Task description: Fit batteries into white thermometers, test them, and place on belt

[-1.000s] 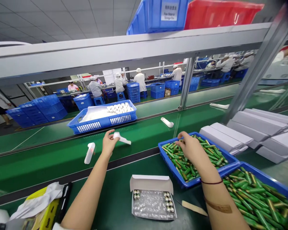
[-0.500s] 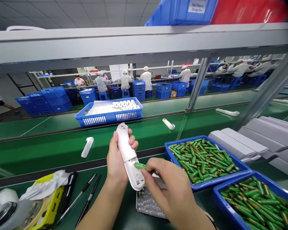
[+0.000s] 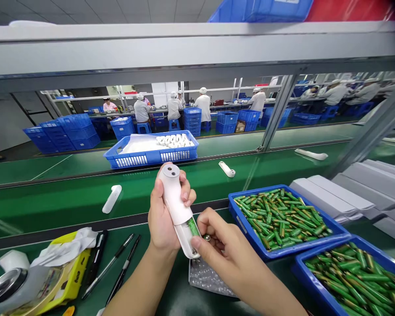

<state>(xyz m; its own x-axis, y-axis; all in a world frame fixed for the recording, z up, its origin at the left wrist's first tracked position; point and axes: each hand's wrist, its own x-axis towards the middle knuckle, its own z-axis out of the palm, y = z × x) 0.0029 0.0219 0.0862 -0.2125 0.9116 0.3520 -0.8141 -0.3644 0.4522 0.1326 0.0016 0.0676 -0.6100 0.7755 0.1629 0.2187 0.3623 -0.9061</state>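
My left hand [image 3: 160,215] is wrapped round a white handheld device [image 3: 175,197], shaped like a forehead thermometer, with two dark holes in its upper end. The lower end is uncovered and tilts towards me, showing an open battery bay. Inside the bay lies a green battery [image 3: 193,227], and the thumb of my right hand [image 3: 228,250] presses at its lower end. A second battery [image 3: 207,237] shows its metal end between my curled right fingers; the rest of it is hidden. Below the device sits a bubble-wrap-lined tray [image 3: 207,276], partly covered by my right hand.
Two blue trays [image 3: 337,229] of green batteries stand at the right, beside stacked white boxes [image 3: 335,193]. White casings [image 3: 112,199] lie on the green conveyor [image 3: 69,202]. A blue basket [image 3: 151,157] stands beyond. Pens [image 3: 121,267] and a yellow holder [image 3: 74,276] are at left.
The green battery has gone from my right fingertips at the bay's edge down into the bay. My right thumb now presses there, and another battery's end shows in my fingers.
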